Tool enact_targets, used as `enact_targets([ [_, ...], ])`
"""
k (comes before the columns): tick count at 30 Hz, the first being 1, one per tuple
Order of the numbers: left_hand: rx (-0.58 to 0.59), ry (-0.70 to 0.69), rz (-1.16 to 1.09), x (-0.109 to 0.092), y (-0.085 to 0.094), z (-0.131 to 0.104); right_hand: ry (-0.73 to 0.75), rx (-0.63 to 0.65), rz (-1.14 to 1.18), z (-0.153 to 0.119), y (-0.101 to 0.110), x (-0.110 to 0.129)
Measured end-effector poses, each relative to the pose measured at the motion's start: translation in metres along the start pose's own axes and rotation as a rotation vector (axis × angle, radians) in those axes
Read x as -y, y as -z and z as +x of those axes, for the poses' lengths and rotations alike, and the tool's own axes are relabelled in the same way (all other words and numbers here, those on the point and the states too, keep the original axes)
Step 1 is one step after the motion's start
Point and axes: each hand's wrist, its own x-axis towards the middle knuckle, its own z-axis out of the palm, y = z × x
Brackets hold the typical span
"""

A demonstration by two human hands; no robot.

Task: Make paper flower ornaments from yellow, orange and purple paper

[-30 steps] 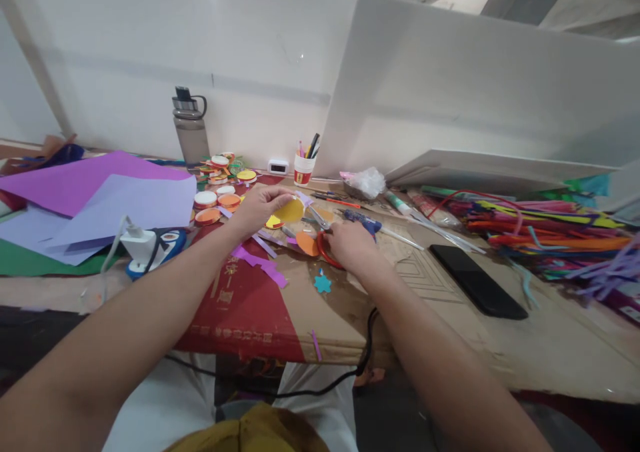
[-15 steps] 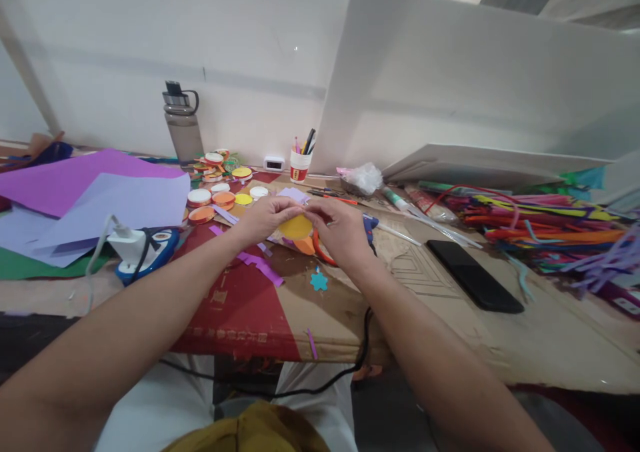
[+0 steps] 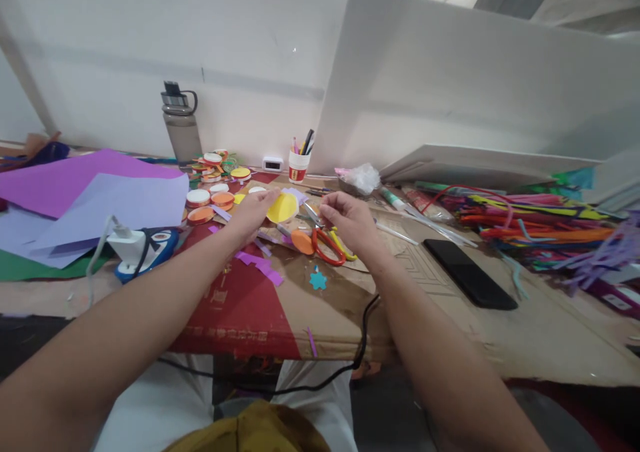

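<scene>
My left hand (image 3: 255, 213) holds a yellow paper disc (image 3: 283, 208) by its left edge, above the cardboard-covered table. To the right, apart from the disc, my right hand (image 3: 346, 217) has its fingertips pinched together; whatever is between them, if anything, is too small to make out. Scissors with red handles (image 3: 327, 247) lie below and between the hands, with an orange disc (image 3: 302, 241) beside them. Yellow handles (image 3: 344, 245) show partly under my right hand. Nearer to me lies a teal star-like paper shape (image 3: 317, 279).
Purple sheets (image 3: 125, 205), a power strip (image 3: 147, 255) and a bottle (image 3: 183, 132) stand or lie left. White and orange discs (image 3: 201, 214) are left of centre. A phone (image 3: 469, 273) and coloured pipe cleaners (image 3: 540, 225) lie right. A pen cup (image 3: 299, 165) stands behind.
My hands have moved apart. The yellow disc has gone left with my left hand, while my right hand has moved slightly right, uncovering the scissors.
</scene>
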Motion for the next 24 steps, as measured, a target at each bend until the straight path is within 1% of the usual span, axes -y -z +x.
enact_targets([
  [4, -0.188, 0.073, -0.072, -0.003, 0.005, 0.005, 0.071, 0.231, -0.2, -0.002, 0.008, 0.001],
  [6, -0.225, 0.092, -0.108, -0.004, 0.007, 0.006, 0.109, 0.311, -0.276, -0.002, 0.01, 0.002],
  [7, -0.225, 0.095, -0.127, -0.004, 0.007, 0.006, 0.119, 0.328, -0.296, -0.001, 0.011, 0.002],
  [9, -0.209, 0.093, -0.155, -0.005, 0.008, 0.006, 0.123, 0.297, -0.313, 0.001, 0.013, 0.001],
  [11, -0.18, 0.087, -0.161, -0.006, 0.009, 0.005, 0.091, 0.188, -0.322, 0.003, 0.016, -0.002],
  [13, -0.147, 0.091, -0.148, -0.007, 0.01, 0.004, 0.015, 0.06, -0.374, 0.005, 0.019, -0.005],
  [14, -0.134, 0.096, -0.137, -0.008, 0.01, 0.004, -0.028, 0.012, -0.438, 0.005, 0.021, -0.006],
  [16, -0.119, 0.105, -0.113, -0.008, 0.011, 0.004, -0.101, -0.04, -0.64, 0.005, 0.027, -0.009],
  [18, -0.109, 0.103, -0.092, -0.007, 0.013, 0.005, -0.154, -0.043, -0.882, 0.004, 0.035, -0.011],
  [20, -0.105, 0.092, -0.08, -0.006, 0.013, 0.006, -0.21, -0.019, -1.053, 0.004, 0.04, -0.013],
  [22, -0.106, 0.08, -0.079, -0.005, 0.014, 0.006, -0.225, 0.009, -1.079, 0.004, 0.042, -0.015],
  [24, -0.108, 0.072, -0.082, -0.005, 0.013, 0.006, -0.164, 0.048, -0.97, 0.004, 0.036, -0.018],
])
